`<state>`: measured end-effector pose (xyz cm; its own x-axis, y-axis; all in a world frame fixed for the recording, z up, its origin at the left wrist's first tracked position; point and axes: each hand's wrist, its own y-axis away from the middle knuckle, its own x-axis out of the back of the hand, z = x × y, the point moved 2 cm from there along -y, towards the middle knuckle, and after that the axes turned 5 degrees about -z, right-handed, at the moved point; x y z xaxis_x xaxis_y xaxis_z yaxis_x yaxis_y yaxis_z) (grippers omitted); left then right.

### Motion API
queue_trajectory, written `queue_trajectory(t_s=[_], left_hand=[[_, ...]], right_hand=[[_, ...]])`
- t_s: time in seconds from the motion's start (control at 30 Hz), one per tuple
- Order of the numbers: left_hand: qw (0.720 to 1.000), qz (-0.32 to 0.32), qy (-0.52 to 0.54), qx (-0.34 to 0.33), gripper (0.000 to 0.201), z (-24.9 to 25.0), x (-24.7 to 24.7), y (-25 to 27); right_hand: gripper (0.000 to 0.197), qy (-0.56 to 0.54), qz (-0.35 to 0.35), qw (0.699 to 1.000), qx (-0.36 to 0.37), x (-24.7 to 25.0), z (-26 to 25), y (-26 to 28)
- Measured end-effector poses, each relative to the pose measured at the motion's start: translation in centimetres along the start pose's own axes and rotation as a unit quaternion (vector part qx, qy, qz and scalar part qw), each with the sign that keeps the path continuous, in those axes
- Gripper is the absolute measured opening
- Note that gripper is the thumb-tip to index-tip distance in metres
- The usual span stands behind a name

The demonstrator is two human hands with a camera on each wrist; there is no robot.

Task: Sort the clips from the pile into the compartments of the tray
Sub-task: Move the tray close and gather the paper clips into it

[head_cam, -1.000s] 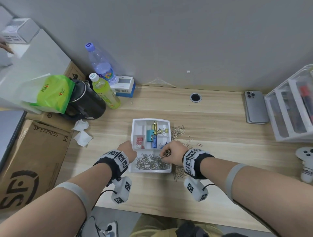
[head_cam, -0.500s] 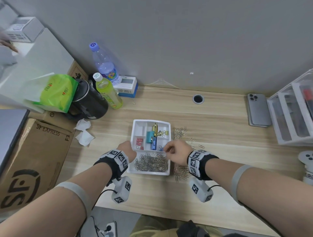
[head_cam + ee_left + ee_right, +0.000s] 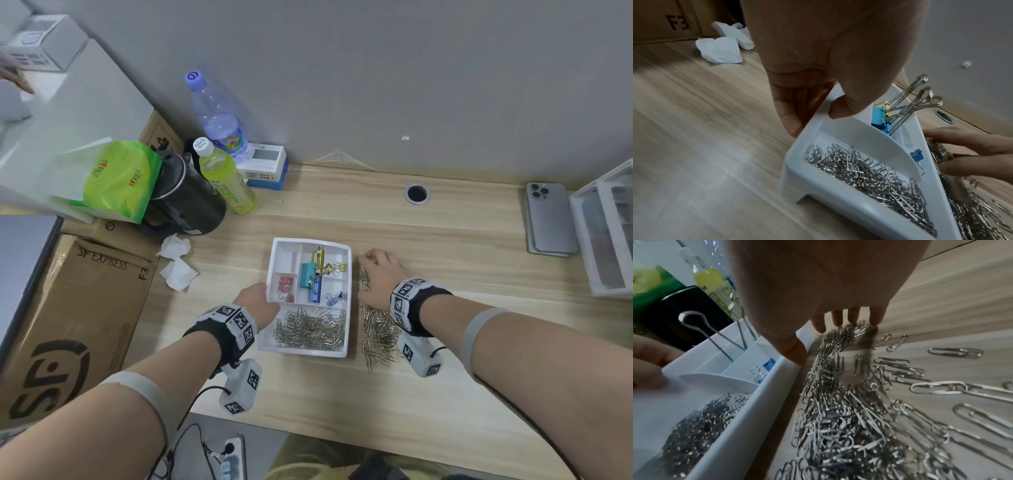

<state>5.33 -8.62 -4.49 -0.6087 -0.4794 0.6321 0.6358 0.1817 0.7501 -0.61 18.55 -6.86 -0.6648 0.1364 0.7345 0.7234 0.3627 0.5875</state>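
A white compartment tray (image 3: 348, 308) sits mid-desk. Its wide front compartment holds silver paper clips (image 3: 308, 329); behind them lie teal, blue and gold binder clips (image 3: 310, 277) and small red clips (image 3: 285, 286). My left hand (image 3: 255, 301) grips the tray's left rim, thumb inside and fingers outside (image 3: 789, 120). A long pile of paper clips (image 3: 376, 329) lies just right of the tray. My right hand (image 3: 380, 270) rests flat over the pile's far end, straight fingertips (image 3: 854, 319) touching the clips (image 3: 838, 426), holding nothing.
Bottles (image 3: 226, 178), a black kettle (image 3: 185, 205) and crumpled tissues (image 3: 176, 263) stand back left beside a cardboard box (image 3: 68, 308). A phone (image 3: 548, 219) and a clear drawer unit (image 3: 606, 233) are at the right. A cable hole (image 3: 417, 194) is behind.
My right hand has left the tray's front compartment and moved right and away onto the pile, fingers now straightened. The left hand has stayed on the tray's rim.
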Motion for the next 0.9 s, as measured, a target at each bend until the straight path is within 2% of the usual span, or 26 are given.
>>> queue_trajectory(t_s=[0.2, 0.3, 0.37, 0.43, 0.5, 0.6, 0.67, 0.73, 0.8, 0.9], left_hand=[[1.0, 0.012, 0.0, 0.006, 0.025, 0.2, -0.3, -0.3], [1.0, 0.007, 0.007, 0.013, 0.016, 0.6, -0.2, -0.1], [1.0, 0.002, 0.013, 0.016, 0.015, 0.7, -0.1, 0.0], [1.0, -0.002, 0.021, 0.018, 0.022, 0.6, -0.1, 0.0], [1.0, -0.005, 0.022, 0.019, 0.024, 0.5, -0.1, 0.1], [1.0, -0.007, 0.021, 0.017, 0.027, 0.3, -0.2, 0.1], [1.0, -0.003, 0.02, 0.017, 0.029, 0.1, -0.3, 0.1], [1.0, 0.006, 0.019, 0.022, 0.028, 0.1, -0.5, 0.2], [0.999, 0.012, 0.025, 0.029, 0.026, 0.2, -0.7, 0.4], [0.999, 0.021, 0.026, 0.042, 0.029, 0.3, -1.1, 0.6]], right_hand=[[0.049, 0.042, 0.032, 0.998, 0.041, -1.3, 0.3, 0.9], [0.025, 0.046, 0.02, 0.997, 0.061, -1.8, 0.6, 2.0], [0.017, 0.051, 0.002, 0.996, 0.074, -1.9, 0.8, 2.6], [0.016, 0.037, 0.003, 0.996, 0.079, -1.7, 1.0, 2.8], [0.019, 0.02, 0.035, 0.997, 0.068, -1.3, 1.0, 2.6], [0.044, 0.005, 0.088, 0.996, 0.024, -0.4, 1.3, 1.8], [0.06, -0.008, 0.083, 0.996, -0.007, 0.1, 1.6, 1.5], [0.066, -0.003, 0.055, 0.998, -0.024, 0.1, 1.9, 1.5], [0.059, 0.014, 0.032, 0.999, -0.025, -0.2, 2.0, 1.7], [0.034, 0.026, 0.021, 0.999, -0.002, -0.9, 2.0, 2.8]])
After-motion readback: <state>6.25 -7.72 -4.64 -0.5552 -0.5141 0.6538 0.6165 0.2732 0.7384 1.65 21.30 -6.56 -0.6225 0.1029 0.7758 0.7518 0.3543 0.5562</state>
